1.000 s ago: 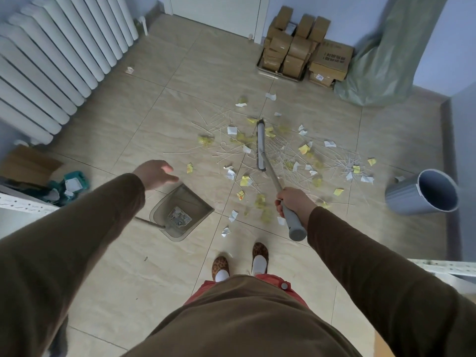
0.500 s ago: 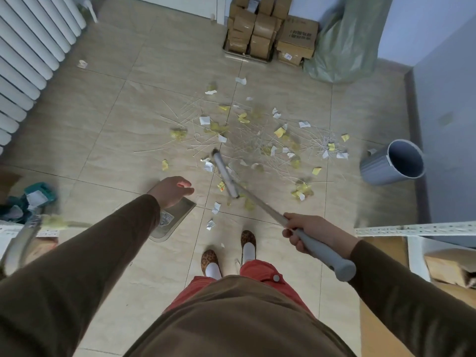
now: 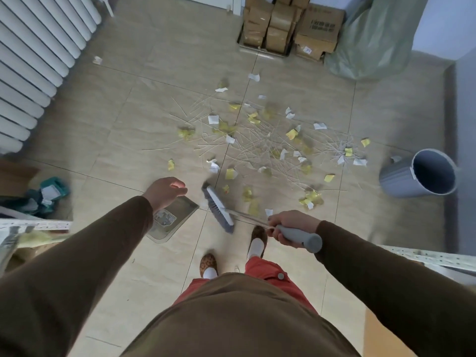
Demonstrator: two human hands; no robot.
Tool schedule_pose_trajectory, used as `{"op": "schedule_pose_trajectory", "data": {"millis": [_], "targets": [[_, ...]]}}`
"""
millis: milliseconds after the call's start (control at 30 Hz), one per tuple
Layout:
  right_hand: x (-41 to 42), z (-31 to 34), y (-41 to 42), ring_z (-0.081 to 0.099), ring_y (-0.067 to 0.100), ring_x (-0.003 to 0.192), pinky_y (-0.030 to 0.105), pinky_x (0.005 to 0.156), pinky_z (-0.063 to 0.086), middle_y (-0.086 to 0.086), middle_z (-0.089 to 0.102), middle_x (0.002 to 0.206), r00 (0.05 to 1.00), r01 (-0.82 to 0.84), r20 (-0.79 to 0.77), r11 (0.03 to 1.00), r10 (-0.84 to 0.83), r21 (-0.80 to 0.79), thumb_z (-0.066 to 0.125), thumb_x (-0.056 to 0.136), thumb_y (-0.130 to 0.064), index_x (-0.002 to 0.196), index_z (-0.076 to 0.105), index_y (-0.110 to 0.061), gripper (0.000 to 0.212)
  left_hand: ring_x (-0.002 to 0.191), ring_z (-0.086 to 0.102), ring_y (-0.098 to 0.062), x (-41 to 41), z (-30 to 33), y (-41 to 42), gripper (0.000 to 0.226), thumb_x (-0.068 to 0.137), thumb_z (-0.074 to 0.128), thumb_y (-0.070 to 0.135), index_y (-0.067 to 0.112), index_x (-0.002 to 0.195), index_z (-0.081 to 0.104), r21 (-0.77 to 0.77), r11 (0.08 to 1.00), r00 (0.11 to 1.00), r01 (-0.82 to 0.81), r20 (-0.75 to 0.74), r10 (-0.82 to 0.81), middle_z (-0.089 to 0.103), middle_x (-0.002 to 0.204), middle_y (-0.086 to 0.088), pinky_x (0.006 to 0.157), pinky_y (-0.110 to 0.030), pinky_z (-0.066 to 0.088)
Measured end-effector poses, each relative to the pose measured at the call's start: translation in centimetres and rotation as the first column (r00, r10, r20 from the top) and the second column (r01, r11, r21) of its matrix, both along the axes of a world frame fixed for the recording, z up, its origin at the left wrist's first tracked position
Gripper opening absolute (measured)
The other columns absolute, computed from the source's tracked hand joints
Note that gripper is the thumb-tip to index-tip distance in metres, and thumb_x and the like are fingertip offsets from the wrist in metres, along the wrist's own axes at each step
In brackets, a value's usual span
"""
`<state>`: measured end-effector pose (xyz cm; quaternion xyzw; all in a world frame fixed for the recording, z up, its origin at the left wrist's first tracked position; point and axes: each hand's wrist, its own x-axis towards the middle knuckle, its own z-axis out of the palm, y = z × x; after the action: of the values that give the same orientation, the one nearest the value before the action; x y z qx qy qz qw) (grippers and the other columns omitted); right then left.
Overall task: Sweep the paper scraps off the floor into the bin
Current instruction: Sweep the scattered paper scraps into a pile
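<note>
Several yellow and white paper scraps [image 3: 291, 134] and thin white sticks lie scattered over the tiled floor ahead of me. My right hand [image 3: 289, 228] grips the grey handle of a broom, whose grey brush head [image 3: 218, 207] sits on the floor just in front of my feet. A clear dustpan [image 3: 177, 217] lies on the floor left of the brush head. My left hand [image 3: 164, 191] hovers above the dustpan with loosely curled fingers, holding nothing. The grey bin [image 3: 418, 173] lies tipped on its side at the right, its mouth facing me.
A white radiator [image 3: 38, 60] lines the left wall. Cardboard boxes [image 3: 288, 24] and a green plastic sack [image 3: 371, 39] stand at the back wall. A teal bundle [image 3: 49, 193] and shelving edges flank me on both sides. One stray scrap [image 3: 97, 60] lies near the radiator.
The broom head has been drawn back from the middle of the scraps to my feet, beside the dustpan. My right hand pulled the handle lower and rightward. The view shifted forward.
</note>
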<state>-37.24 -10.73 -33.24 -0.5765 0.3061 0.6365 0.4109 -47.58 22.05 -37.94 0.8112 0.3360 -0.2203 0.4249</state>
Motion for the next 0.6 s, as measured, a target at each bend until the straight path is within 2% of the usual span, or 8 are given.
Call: {"op": "schedule_pose_trajectory", "data": {"millis": [133, 233, 300, 400, 533, 600], "targets": [[5.2, -0.2, -1.4, 0.046, 0.011, 0.044, 0.017, 0.036, 0.041, 0.010, 0.053, 0.074, 0.971, -0.144, 0.185, 0.988, 0.151, -0.050, 0.042, 0.097, -0.005, 0.108, 0.049, -0.007, 0.012, 0.107, 0.057, -0.015, 3.4, 0.0, -1.7, 0.027, 0.093, 0.064, 0.025, 0.013, 0.117, 0.068, 0.002, 1.000, 1.000, -0.012, -0.004, 0.012, 0.066, 0.124, -0.005, 0.086, -0.029, 0.039], [6.7, 1.1, -2.0, 0.043, 0.013, 0.049, 0.017, 0.035, 0.040, 0.012, 0.050, 0.075, 0.957, -0.137, 0.259, 0.991, 0.133, -0.005, 0.038, 0.096, 0.002, 0.095, 0.053, -0.012, 0.021, 0.113, 0.058, -0.017, 5.5, 0.2, -2.7, 0.028, 0.093, 0.064, 0.027, 0.015, 0.118, 0.067, 0.009, 1.000, 1.000, 0.012, 0.003, -0.012, 0.066, 0.124, -0.004, 0.092, -0.031, 0.040], [7.8, 2.4, -2.2, 0.047, 0.012, 0.046, 0.015, 0.035, 0.041, 0.012, 0.050, 0.077, 0.957, -0.094, 0.279, 0.995, 0.080, 0.038, 0.039, 0.097, 0.003, 0.099, 0.055, -0.018, 0.027, 0.118, 0.058, -0.019, 6.9, 0.4, -3.1, 0.028, 0.093, 0.064, 0.026, 0.014, 0.118, 0.068, 0.004, 1.000, 1.000, -0.003, 0.021, 0.003, 0.066, 0.124, -0.004, 0.095, -0.033, 0.041], [9.5, 3.6, -0.9, 0.046, 0.009, 0.039, 0.015, 0.036, 0.040, 0.011, 0.051, 0.075, 0.980, -0.055, 0.197, 0.990, 0.029, 0.129, 0.042, 0.098, -0.001, 0.121, 0.056, -0.019, 0.032, 0.117, 0.059, -0.019, 7.9, 0.8, -3.1, 0.028, 0.093, 0.063, 0.025, 0.014, 0.119, 0.068, -0.002, 0.999, 0.998, -0.054, 0.037, 0.054, 0.067, 0.124, -0.005, 0.096, -0.034, 0.042], [10.3, 2.4, 5.4, 0.045, 0.006, 0.038, 0.013, 0.035, 0.039, 0.007, 0.050, 0.072, 0.999, -0.024, 0.037, 0.961, 0.015, 0.274, 0.041, 0.098, -0.006, 0.105, 0.047, -0.015, 0.013, 0.110, 0.059, -0.017, 7.7, 1.2, -1.8, 0.027, 0.094, 0.063, 0.024, 0.014, 0.118, 0.068, -0.017, 0.992, 0.991, -0.125, 0.042, 0.125, 0.066, 0.125, -0.006, 0.090, -0.031, 0.040], [10.1, 0.3, 10.0, 0.047, 0.006, 0.037, 0.014, 0.035, 0.042, 0.008, 0.049, 0.075, 0.996, 0.048, -0.087, 0.942, -0.020, 0.331, 0.041, 0.098, -0.007, 0.093, 0.048, -0.009, 0.009, 0.109, 0.060, -0.020, 7.4, 1.3, -0.4, 0.027, 0.093, 0.063, 0.022, 0.012, 0.118, 0.068, -0.005, 0.988, 0.988, -0.152, 0.034, 0.152, 0.067, 0.123, -0.007, 0.089, -0.031, 0.041]]}}
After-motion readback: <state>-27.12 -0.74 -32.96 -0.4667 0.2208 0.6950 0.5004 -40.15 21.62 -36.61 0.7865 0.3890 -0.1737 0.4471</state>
